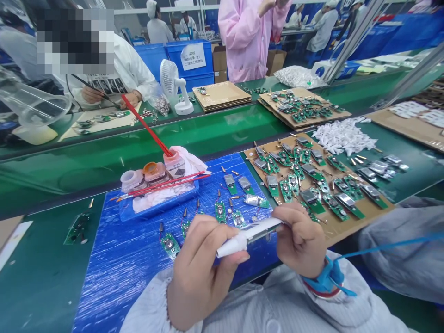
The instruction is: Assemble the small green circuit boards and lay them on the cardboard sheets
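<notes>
Both hands, left and right, are clamped on a slim white plastic casing, one at each end, above the blue mat. It looks light, stiff and somewhat fragile; gripping the ends seems safest.

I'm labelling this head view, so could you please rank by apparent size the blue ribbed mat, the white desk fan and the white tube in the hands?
1. Blue ribbed mat, largest by far.
2. White desk fan.
3. White tube.
The fan stands farther from the camera, so the last two are unsure.
</notes>
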Action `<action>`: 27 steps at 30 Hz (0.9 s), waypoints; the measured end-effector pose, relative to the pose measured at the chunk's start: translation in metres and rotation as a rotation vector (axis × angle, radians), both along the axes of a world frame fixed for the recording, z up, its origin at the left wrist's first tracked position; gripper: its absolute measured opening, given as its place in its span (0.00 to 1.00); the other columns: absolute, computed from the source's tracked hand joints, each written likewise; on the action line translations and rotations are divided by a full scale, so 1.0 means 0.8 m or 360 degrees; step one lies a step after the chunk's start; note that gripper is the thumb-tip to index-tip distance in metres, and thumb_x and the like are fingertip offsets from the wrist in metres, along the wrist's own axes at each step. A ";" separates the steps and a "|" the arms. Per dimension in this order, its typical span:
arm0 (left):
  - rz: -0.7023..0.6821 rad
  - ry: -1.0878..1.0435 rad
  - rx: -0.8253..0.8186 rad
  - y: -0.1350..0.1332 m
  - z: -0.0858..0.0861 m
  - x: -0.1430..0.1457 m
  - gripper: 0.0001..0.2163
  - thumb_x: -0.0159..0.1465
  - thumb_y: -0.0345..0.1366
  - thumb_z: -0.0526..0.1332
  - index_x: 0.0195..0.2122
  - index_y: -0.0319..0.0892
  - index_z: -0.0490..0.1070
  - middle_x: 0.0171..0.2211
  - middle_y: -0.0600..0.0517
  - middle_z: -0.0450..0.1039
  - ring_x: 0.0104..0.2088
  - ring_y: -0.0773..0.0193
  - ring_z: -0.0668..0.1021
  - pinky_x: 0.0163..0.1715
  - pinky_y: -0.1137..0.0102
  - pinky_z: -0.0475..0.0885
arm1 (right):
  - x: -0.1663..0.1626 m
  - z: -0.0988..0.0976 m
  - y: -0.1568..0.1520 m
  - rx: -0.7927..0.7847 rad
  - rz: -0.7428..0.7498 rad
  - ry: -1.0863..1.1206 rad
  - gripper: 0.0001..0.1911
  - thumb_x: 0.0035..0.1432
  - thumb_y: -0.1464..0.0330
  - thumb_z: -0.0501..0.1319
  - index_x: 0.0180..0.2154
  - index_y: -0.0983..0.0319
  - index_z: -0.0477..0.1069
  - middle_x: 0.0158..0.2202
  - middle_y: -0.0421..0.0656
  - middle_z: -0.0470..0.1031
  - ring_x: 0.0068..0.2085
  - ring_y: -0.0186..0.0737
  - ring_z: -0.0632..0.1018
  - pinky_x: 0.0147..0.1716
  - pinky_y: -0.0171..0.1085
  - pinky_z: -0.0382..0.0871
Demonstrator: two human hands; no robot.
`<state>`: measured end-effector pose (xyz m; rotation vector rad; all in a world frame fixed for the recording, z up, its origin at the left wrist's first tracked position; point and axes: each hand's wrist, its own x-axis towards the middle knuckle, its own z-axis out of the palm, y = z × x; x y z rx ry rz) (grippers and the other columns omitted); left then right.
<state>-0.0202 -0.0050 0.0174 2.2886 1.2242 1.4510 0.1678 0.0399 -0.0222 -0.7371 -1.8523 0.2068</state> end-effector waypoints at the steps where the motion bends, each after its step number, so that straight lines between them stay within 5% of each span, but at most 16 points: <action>1: 0.0035 -0.0010 -0.0038 0.001 -0.001 -0.001 0.04 0.65 0.32 0.57 0.39 0.38 0.67 0.32 0.50 0.69 0.33 0.63 0.69 0.35 0.68 0.66 | -0.001 -0.001 -0.001 -0.0055 0.0007 0.0025 0.19 0.50 0.86 0.50 0.24 0.60 0.45 0.29 0.38 0.68 0.29 0.34 0.67 0.28 0.34 0.62; 9: 0.0399 -0.0186 -0.0336 0.008 -0.012 -0.011 0.03 0.63 0.35 0.59 0.36 0.44 0.71 0.29 0.53 0.71 0.26 0.66 0.72 0.25 0.72 0.69 | -0.015 -0.005 -0.019 -0.0661 0.0184 0.0499 0.11 0.60 0.77 0.54 0.40 0.58 0.55 0.35 0.42 0.65 0.36 0.37 0.71 0.31 0.37 0.69; 18: -0.0001 0.0062 -0.0636 0.001 0.009 -0.043 0.05 0.57 0.33 0.66 0.33 0.45 0.71 0.28 0.55 0.75 0.25 0.66 0.75 0.24 0.72 0.71 | -0.003 0.003 -0.034 -0.0751 0.0237 0.0541 0.15 0.58 0.79 0.57 0.43 0.57 0.58 0.36 0.42 0.67 0.36 0.35 0.72 0.32 0.34 0.71; 27: -0.0074 0.0421 -0.0226 -0.012 0.006 -0.036 0.05 0.62 0.31 0.61 0.37 0.37 0.68 0.30 0.50 0.71 0.34 0.64 0.73 0.34 0.70 0.70 | 0.008 0.016 -0.044 -0.0634 0.0281 0.0385 0.17 0.58 0.77 0.58 0.49 0.59 0.61 0.36 0.44 0.69 0.39 0.39 0.73 0.37 0.39 0.71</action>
